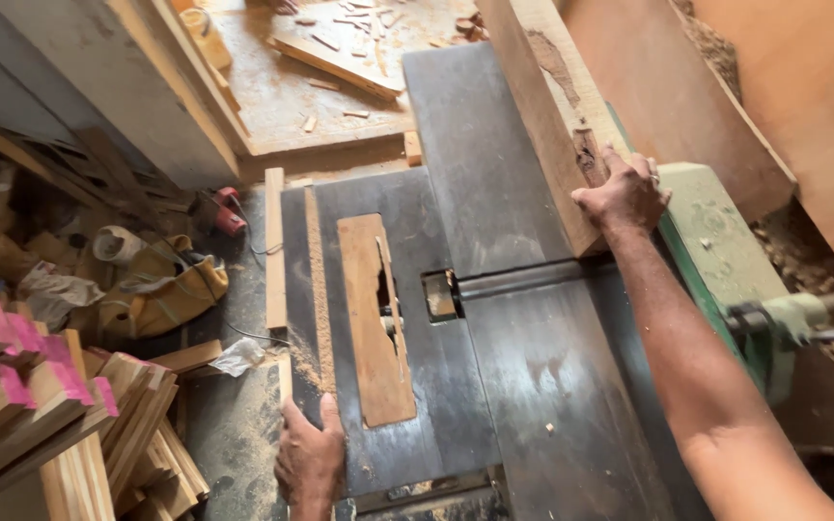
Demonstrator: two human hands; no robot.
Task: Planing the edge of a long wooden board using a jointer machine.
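Observation:
A thick wooden plank (542, 96) stands on edge on the dark steel machine table (494, 174), leaning along the green fence (716, 232). My right hand (625, 193) grips the plank's near end, fingers over its top edge. My left hand (309, 453) rests flat on the near left edge of the table, next to a thin wood strip (286, 378), holding nothing. A wooden insert plate (371, 318) with a saw slot lies in the table between the hands. A cutter gap (518, 280) runs across the table just below the plank's end.
Stacked timber with pink-painted ends (31, 386) lies at the left. A yellow bag (171, 285), a red power tool (227, 212) and scraps cover the floor. A long batten (275, 246) lies along the table's left edge. A workbench with offcuts (325, 68) stands beyond. Sawdust is piled at right.

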